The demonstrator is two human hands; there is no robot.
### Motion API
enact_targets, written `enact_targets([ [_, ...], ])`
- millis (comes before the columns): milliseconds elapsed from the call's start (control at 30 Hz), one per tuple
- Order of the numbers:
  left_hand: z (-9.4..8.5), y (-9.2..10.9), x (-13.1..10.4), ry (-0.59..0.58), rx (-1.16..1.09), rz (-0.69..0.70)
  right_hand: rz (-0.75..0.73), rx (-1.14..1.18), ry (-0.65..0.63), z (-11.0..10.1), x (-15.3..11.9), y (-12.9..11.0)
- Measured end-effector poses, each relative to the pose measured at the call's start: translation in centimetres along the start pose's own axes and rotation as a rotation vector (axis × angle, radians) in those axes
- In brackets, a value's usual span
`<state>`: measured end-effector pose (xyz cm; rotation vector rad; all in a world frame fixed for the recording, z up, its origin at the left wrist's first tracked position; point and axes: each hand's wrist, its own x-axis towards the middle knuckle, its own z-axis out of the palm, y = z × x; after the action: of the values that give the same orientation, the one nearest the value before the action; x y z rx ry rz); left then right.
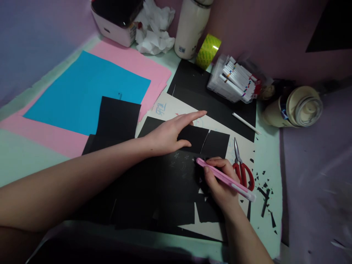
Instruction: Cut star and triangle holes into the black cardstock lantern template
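Note:
My left hand (172, 134) lies on the black paper (165, 179), its fingers stretched out and thumb apart. Small stars and a moon are drawn in thin light lines on that paper, just below my left fingers. Held in my right hand (222, 179) is a pink cutter-like tool (225, 178), slanting with its tip at the paper near the drawn shapes. Red-handled scissors (243, 172) lie just beyond my right hand, blades pointing away. Whether the tool's tip touches the paper I cannot tell.
Blue paper (85, 91) lies on pink sheets (156, 69) at the left. Along the back are a printer-like box (115, 25), crumpled tissues (155, 33), a bottle (191, 29), yellow tape (208, 51) and a marker case (236, 80). Black scraps (265, 201) lie at the right edge.

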<state>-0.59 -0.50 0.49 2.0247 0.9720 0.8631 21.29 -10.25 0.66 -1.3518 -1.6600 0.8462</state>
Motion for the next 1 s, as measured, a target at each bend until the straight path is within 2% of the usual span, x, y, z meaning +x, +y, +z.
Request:
enact_targets([
  [1000,-0.06,-0.04,-0.04,-0.002,0.008,-0.026,0.024,-0.032,0.040,-0.20,0.02,-0.03],
])
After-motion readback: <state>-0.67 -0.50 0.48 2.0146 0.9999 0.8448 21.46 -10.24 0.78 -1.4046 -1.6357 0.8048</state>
